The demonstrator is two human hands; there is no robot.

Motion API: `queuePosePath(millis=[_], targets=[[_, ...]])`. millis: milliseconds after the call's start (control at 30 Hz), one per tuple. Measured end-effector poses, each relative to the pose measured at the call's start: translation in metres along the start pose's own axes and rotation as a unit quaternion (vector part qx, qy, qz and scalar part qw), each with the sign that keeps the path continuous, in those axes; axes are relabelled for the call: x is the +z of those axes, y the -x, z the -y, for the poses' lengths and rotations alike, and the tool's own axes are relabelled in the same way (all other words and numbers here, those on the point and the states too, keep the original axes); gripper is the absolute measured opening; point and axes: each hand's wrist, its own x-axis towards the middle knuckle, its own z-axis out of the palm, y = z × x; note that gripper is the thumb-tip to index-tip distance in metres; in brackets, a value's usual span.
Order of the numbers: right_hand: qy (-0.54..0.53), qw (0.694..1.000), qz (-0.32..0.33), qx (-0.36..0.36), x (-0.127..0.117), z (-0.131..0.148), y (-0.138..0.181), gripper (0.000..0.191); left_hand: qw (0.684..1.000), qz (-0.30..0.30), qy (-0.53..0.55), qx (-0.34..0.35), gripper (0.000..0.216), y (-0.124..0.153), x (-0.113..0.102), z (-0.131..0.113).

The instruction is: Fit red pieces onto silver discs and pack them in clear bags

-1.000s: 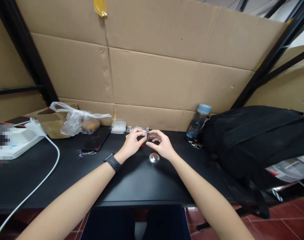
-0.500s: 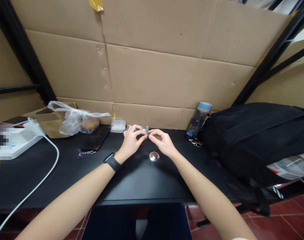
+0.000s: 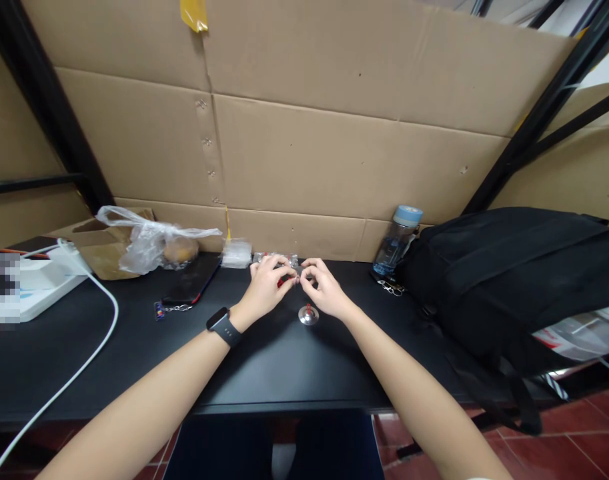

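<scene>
Both hands meet over the far middle of the black desk [image 3: 284, 360]. My left hand [image 3: 267, 283], with a black watch [image 3: 224, 327] on the wrist, pinches a small part with a red bit [image 3: 283, 281] at its fingertips. My right hand [image 3: 324, 288] pinches the same small item [image 3: 297, 276] from the right; it is too small to name. A round silver disc with a red centre [image 3: 309, 315] lies on the desk just under the right hand. Small clear packets [image 3: 277, 257] lie behind the fingers.
At the back left are a clear plastic bag [image 3: 154, 240], a brown cardboard box [image 3: 101, 250], a black phone [image 3: 191, 280] and a keychain [image 3: 171, 308]. A white cable [image 3: 97, 347] crosses the left. A blue-capped bottle [image 3: 398, 241] and a black backpack [image 3: 509, 280] stand at the right.
The right hand let go of a dark clear piece it held up a second ago and closed in on the left fingertips. Both hands shifted slightly away along the desk.
</scene>
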Motion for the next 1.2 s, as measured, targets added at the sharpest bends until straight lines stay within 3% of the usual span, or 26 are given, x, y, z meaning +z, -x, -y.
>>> queuePosePath(millis=[167, 400, 600, 767, 833, 933, 1000, 1100, 1200], targets=[[0.036, 0.999, 0.015, -0.008, -0.002, -0.003, 0.0, 0.005, 0.997, 0.036, 0.069, 0.003, 0.027, -0.001, -0.004, 0.001], [0.046, 0.999, 0.011, -0.004, -0.007, 0.0, 0.0, 0.007, 0.993, 0.115, -0.032, 0.011, 0.022, 0.007, 0.009, 0.006], [0.058, 0.998, 0.031, 0.006, -0.005, 0.003, 0.001, 0.006, 0.997, 0.071, 0.018, 0.004, 0.018, 0.004, 0.01, 0.005], [0.065, 0.997, 0.045, 0.009, -0.007, 0.0, 0.001, 0.01, 0.996, 0.082, -0.023, 0.01, 0.015, 0.002, 0.007, 0.008], [0.076, 0.993, 0.083, 0.023, -0.015, -0.003, 0.002, 0.011, 0.996, 0.083, -0.033, 0.001, 0.017, 0.001, 0.005, 0.01], [0.097, 0.969, 0.22, 0.055, -0.03, -0.006, 0.004, 0.028, 0.995, 0.095, -0.032, -0.003, 0.021, 0.001, 0.003, 0.012], [0.099, 0.948, 0.297, 0.062, -0.036, -0.008, 0.005, 0.022, 0.994, 0.102, -0.028, 0.003, 0.022, 0.002, 0.002, 0.012], [0.081, 0.942, 0.32, 0.066, -0.033, -0.008, 0.005, 0.004, 0.995, 0.094, -0.025, 0.013, 0.02, 0.003, 0.002, 0.011], [0.061, 0.946, 0.311, 0.063, -0.026, -0.006, 0.005, 0.005, 0.996, 0.09, -0.019, 0.015, 0.018, 0.002, 0.002, 0.01]])
